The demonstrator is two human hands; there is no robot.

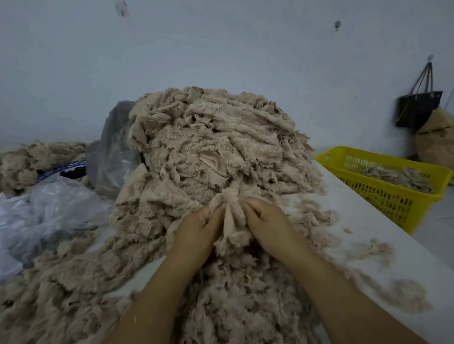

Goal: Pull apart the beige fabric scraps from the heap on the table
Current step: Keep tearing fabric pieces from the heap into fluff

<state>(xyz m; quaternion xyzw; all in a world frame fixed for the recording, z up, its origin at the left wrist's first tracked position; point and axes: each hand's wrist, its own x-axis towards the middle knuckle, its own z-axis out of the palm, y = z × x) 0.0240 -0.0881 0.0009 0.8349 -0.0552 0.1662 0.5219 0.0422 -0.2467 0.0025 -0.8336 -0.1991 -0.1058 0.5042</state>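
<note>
Centre of the frame, at the near foot of the big heap on the white table: left hand and right hand side by side, knuckles up, fingers curled inward. Both pinching 1 beige scrap, bunched between them. Grip narrow and firm on the cloth; thumbs hidden under the fabric. Upper end of the scrap seemingly not yet free of the heap.

Probably the beginning of 1 pull. To do it well:

- Keep the 2 pinches close together on the same edge of the scrap.
- Draw apart sideways, toward left and right of the frame, not upward, to avoid dragging the heap down.
- Pull steadily, without a jerk. Likely to open into soft fluff like the loose fibre lying at bottom centre.
- Then pinch again just beside the opening and repeat.

Possible trouble: soft pile slipping out from the fingertips. Better to take a deeper fold before pulling. Better also not to sweep fluff over the right edge of the table, toward the yellow basket at middle right, with a few scraps inside.
</note>
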